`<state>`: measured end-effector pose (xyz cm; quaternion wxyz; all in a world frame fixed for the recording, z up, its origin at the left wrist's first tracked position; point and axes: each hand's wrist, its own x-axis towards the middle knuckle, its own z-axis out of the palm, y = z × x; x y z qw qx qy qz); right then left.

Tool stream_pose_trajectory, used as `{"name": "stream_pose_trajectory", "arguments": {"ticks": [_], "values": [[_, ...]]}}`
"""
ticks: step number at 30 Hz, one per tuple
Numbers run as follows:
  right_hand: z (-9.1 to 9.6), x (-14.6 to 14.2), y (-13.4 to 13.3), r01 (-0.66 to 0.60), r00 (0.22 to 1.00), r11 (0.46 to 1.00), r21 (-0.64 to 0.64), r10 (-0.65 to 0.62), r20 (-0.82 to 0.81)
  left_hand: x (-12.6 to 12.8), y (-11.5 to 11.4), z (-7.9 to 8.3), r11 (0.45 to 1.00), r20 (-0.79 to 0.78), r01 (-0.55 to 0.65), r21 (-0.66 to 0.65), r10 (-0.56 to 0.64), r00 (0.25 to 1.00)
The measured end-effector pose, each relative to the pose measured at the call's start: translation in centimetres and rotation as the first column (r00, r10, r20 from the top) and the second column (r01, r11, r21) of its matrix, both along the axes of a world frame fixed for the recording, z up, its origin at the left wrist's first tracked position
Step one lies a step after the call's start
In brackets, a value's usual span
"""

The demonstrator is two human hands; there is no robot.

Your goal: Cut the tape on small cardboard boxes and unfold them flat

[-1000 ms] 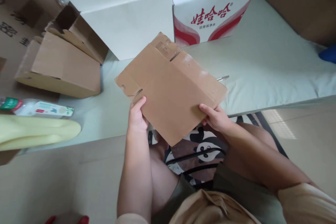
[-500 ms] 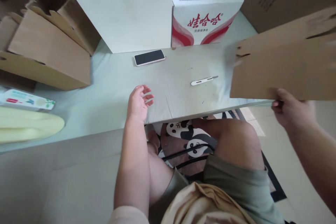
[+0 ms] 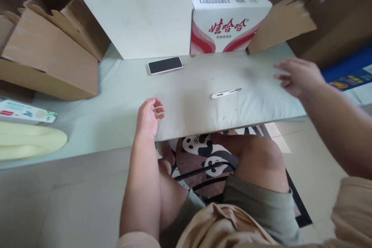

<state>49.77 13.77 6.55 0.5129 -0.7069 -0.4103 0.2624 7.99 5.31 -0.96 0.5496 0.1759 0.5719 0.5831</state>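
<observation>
My left hand (image 3: 148, 116) rests on the near edge of the pale table (image 3: 188, 85), fingers loosely curled and empty. My right hand (image 3: 299, 75) hovers over the table's right side, fingers spread, holding nothing. Just beyond it a flattened brown cardboard piece (image 3: 280, 23) leans against the boxes at the back right. A small white utility knife (image 3: 225, 93) lies on the table between my hands. A black phone (image 3: 165, 64) lies farther back.
White boxes (image 3: 139, 19) and a red-and-white carton (image 3: 229, 23) line the back. An open cardboard box (image 3: 49, 52) sits at left, a large brown box (image 3: 334, 11) and a blue item (image 3: 348, 71) at right. A yellow foam piece (image 3: 29, 143) lies at the near left.
My right hand carried the flattened cardboard away to the right and let it go against the back-right boxes. My left hand released it earlier and stays at the table edge.
</observation>
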Motion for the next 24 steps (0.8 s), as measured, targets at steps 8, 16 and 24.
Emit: {"name": "stream_pose_trajectory", "arguments": {"ticks": [8, 16, 24], "values": [[-3.7, -4.8, -8.7, -0.308, 0.944, 0.894, -0.325, 0.244, -0.223, -0.5, -0.9, 0.2, 0.998, 0.017, 0.001, 0.066, -0.002, 1.000], [-4.7, -9.1, -7.6, -0.454, 0.871, 0.840, -0.297, 0.489, 0.052, -1.6, -2.2, 0.4, 0.989, 0.113, -0.084, 0.119, 0.071, 0.991], [-4.4, -26.2, -3.3, -0.800, 0.466, 0.539, -0.264, 0.835, 0.293, -5.0, -3.4, 0.0, 0.971, 0.134, -0.196, 0.136, 0.179, 0.975]]}}
